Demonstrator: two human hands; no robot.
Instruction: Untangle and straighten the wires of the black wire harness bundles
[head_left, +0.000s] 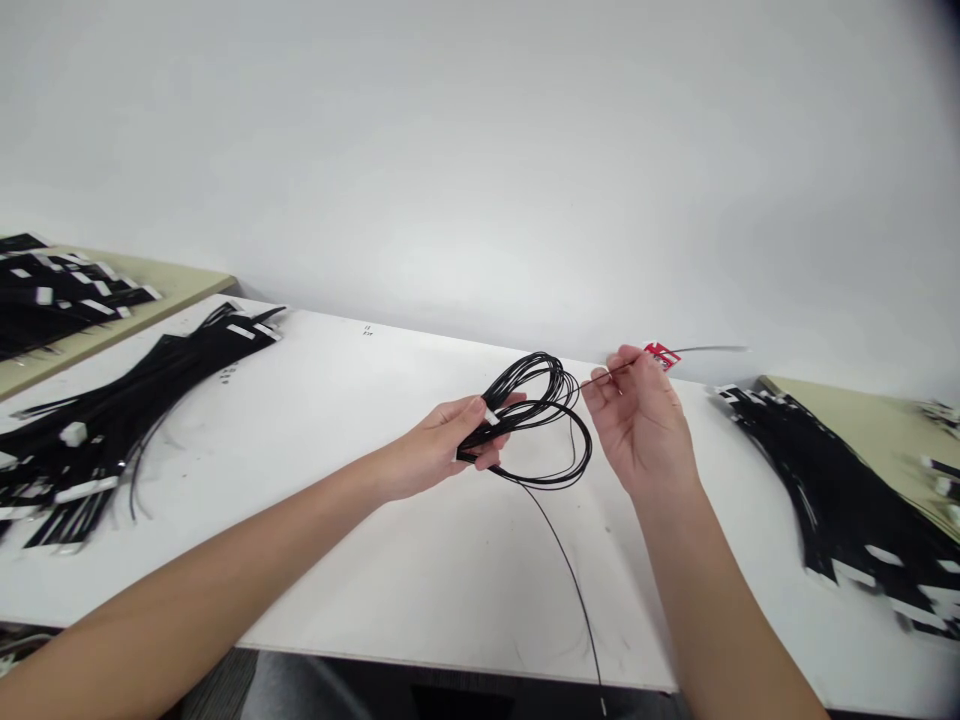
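Left hand (442, 440) clamped on coiled cable (574, 470) above worktop (337, 560), right hand's (645, 420) fingers pinching cable end near red tag (661, 356).

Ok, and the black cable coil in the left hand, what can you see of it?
The cable coil is thin, black and plastic-looking, in loose, uneven loops. A small white piece sits where the left hand grips it, thumb on top. One strand runs taut to the right hand, by a red tag. Another hangs past the near edge of the white table, pale at its tip.
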